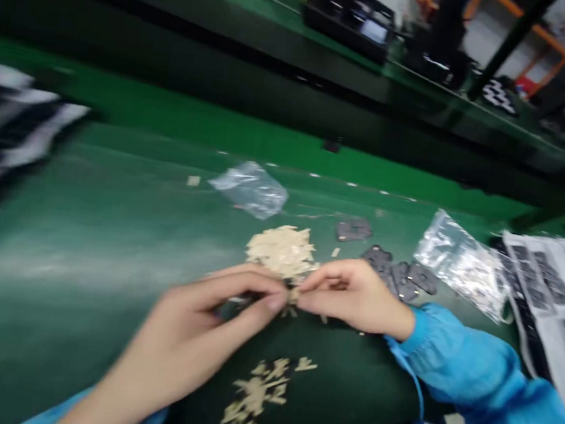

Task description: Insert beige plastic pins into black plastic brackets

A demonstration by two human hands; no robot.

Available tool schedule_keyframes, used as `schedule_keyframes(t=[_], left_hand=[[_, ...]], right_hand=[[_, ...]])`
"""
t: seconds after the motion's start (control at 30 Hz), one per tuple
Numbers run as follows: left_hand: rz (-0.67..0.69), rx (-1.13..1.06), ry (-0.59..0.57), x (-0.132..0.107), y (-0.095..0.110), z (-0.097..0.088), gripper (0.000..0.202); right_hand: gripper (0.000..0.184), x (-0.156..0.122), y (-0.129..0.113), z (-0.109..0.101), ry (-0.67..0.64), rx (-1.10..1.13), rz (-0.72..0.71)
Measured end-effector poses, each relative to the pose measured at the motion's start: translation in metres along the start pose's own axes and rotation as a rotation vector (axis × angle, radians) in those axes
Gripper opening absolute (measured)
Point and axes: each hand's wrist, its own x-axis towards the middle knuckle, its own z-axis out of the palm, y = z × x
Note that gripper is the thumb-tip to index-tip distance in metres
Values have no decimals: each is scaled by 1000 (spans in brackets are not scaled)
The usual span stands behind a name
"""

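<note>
My left hand (208,329) is closed in a pinch over the bench; a dark bit shows at its fingertips, but what it holds is mostly hidden by the fingers. Opposite it, my right hand (349,294) has thumb and index finger pressed together, nearly meeting the left fingertips. Whatever lies in that pinch is too small and blurred to name. Just behind both hands is a pile of small flat cream pieces (281,249). A looser scatter of cream strips (256,393) lies nearer my body. Several dark grey flat parts (400,280) lie beyond my right wrist.
The green bench top (80,236) carries a crumpled clear bag (252,189) and another clear plastic bag (463,263). A single grey part (354,230) lies behind the pile. White sheets with dark parts (553,297) stand right; striped black-and-white stacks (10,133) left. A shelf (280,55) crosses behind.
</note>
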Motion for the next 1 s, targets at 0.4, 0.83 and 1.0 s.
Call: schedule_keyframes(t=[0.4,0.83,1.0], left_hand=[[22,-98,-31,-1,9,5,16],[405,529,88,-11,17,11,10],[414,536,-57,-6,20,1,21]], right_hand=[[8,-11,-1,-1,50,-132,-40],[9,-21,0,4,158,-337,-192],[13,-20,6,2,147,-504,-248]])
